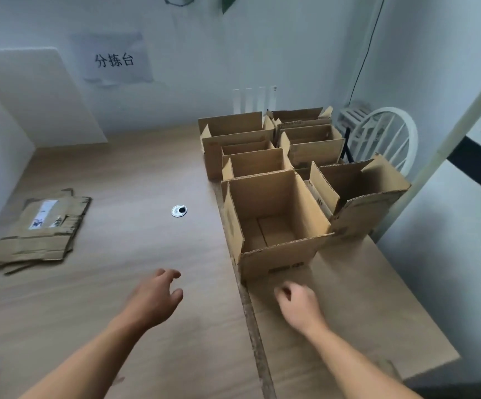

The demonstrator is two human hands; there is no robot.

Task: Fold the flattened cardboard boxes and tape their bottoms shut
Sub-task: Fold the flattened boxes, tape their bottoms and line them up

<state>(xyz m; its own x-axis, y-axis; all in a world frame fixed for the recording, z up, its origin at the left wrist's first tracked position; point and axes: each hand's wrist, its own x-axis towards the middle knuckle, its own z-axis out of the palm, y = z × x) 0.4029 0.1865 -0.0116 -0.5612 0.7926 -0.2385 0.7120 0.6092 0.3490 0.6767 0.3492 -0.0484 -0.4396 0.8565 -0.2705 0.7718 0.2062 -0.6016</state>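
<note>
Reference point: the nearest open box [276, 226], upright on the desk [135, 174] with its top flaps raised and its bottom flaps closed inside.

Left hand [156, 298]: in front of and to the left of that box, above the bare desk, fingers spread and relaxed, holding nothing.

Right hand [299, 305]: just in front of that box, close to its front wall but apart from it. Fingers loosely curled inward, nothing held. It hangs over a flat cardboard sheet [363, 312] on which the box stands.

Other erected boxes: one tilted box [360, 191] touches the reference box on its right. Behind the reference box, further open boxes [256, 162] stand packed in two rows reaching toward the wall.

Flattened boxes [40, 231]: a small stack lying flat, well to the left of the reference box, with a white label on the top piece.

Round cable grommet [179, 211]: set in the desk between that stack and the reference box.

Paper sign [115, 60]: on the wall behind and to the left of the reference box. White chair [389, 136]: behind and to its right.
</note>
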